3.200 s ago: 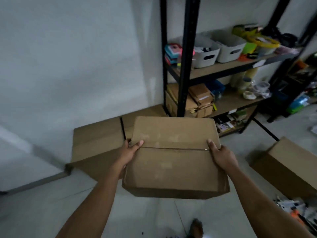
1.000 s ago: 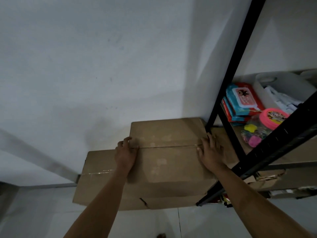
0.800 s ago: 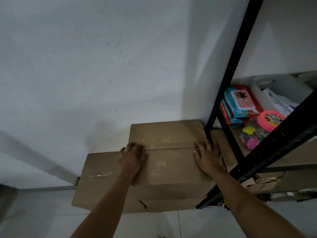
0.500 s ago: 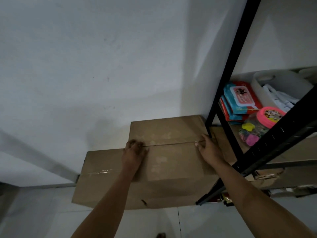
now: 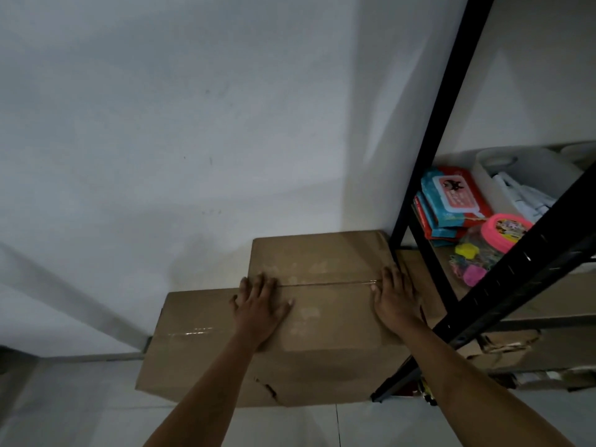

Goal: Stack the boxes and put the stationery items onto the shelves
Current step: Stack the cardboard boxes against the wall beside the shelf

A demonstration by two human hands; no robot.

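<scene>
A taped brown cardboard box (image 5: 322, 262) lies on top of a larger cardboard box (image 5: 193, 337) against the white wall, next to the black shelf frame (image 5: 422, 150). My left hand (image 5: 258, 308) lies flat on the upper box's lid near its left edge, fingers spread. My right hand (image 5: 395, 295) lies flat on the lid near its right edge, beside the shelf post. Neither hand grips anything.
On the shelf to the right are a stack of blue and red packets (image 5: 451, 201), a clear jar with a pink lid (image 5: 503, 227) and a white bin (image 5: 516, 175). More cardboard boxes (image 5: 532, 350) sit on the lower shelf. Grey tiled floor (image 5: 80, 408) lies below.
The box I carried now rests on the larger box by the wall. Both hands have shifted from its side edges to lying flat on the lid.
</scene>
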